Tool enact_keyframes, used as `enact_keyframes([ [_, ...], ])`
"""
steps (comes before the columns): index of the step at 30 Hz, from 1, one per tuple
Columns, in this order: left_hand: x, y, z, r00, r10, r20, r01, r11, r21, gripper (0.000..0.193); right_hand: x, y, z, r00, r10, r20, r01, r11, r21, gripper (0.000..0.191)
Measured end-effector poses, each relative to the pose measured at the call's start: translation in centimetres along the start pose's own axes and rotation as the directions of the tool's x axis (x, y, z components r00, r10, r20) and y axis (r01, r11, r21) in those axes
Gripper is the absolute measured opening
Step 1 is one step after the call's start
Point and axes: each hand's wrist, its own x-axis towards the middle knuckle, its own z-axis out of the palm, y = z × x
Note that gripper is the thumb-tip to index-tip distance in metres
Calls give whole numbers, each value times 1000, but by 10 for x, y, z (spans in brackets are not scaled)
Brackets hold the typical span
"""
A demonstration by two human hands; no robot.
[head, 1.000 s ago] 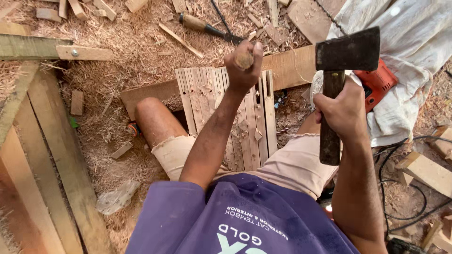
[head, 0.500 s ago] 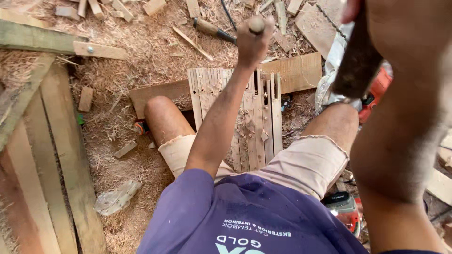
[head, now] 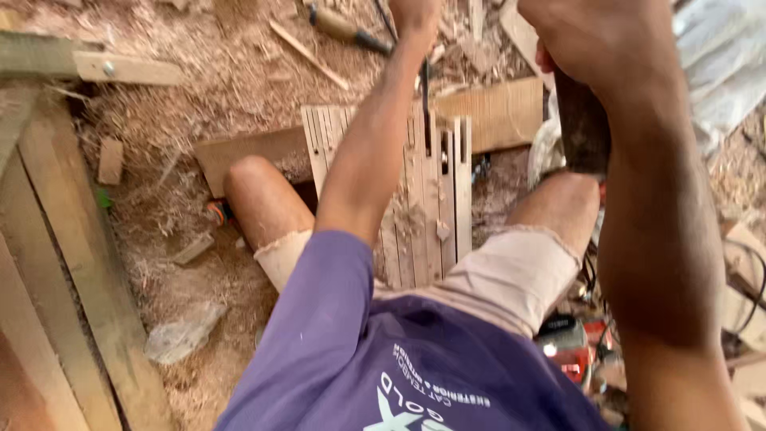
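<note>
The right hand (head: 594, 40) is raised close to the camera, clenched on a dark hatchet handle (head: 581, 124) (head out of view). Beyond, the slotted wooden panel (head: 435, 191) rests over the knees, and the left hand (head: 415, 12), partly cropped, grips something I cannot tell at its far end; a good blow should land squarely, clear of those fingers.

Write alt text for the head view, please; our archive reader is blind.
A seated person raises a dark tool handle in the right hand, while the left hand reaches over a slotted wooden board lying across their lap. Sawdust and wood offcuts cover the ground.
</note>
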Motion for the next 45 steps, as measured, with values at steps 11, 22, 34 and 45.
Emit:
enact_keyframes([
  [11,-8,-4,-2,964,266,16,-258,947,-193,31,68,16,43,974,-62,217,158,874,-459,25],
  [22,-51,-42,0,916,398,43,-384,903,-193,24,64,18,51,942,23,334,164,838,-521,27],
  [34,-49,-36,6,939,342,19,-318,890,-326,18,47,-1,34,984,82,157,-49,978,-205,21],
  [45,0,-27,16,970,-238,-44,239,971,25,21,-91,28,-5,922,379,81,-380,925,3,16],
])
